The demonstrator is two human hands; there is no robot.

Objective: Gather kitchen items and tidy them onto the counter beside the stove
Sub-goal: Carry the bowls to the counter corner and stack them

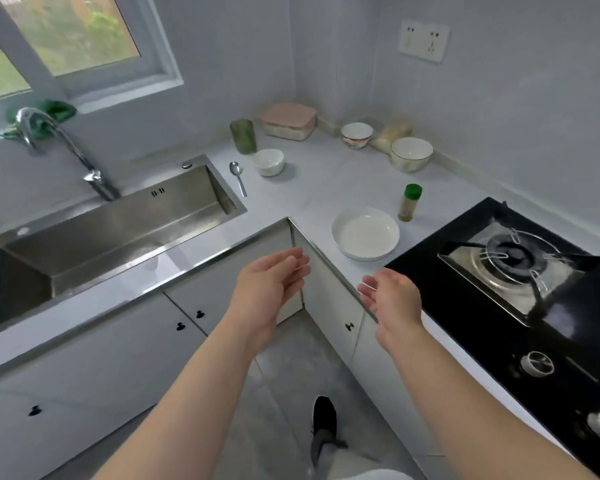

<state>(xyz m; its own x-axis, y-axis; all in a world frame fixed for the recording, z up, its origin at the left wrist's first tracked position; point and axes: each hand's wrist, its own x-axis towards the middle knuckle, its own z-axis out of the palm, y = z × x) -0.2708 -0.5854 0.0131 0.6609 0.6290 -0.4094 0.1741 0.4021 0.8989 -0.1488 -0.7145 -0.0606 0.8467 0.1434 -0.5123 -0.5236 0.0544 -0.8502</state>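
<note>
Spoon point(238, 178) and small bowl point(269, 162) on worktop point(326, 181) by sink point(118, 230). Left hand point(271, 282), right hand point(392, 299): both empty, fingers loosely extended. Plate point(365, 233), spice bottle point(409, 202) sit beside stove point(520, 258). Judged: between pickups; next, long reach for spoon.

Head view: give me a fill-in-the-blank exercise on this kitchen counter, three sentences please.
1. The spoon lies between the small bowl and the ____.
2. The bottle beside the plate has a ____ cap.
3. The left hand and right hand each hold ____.
Missing words: sink; green; nothing.
</note>
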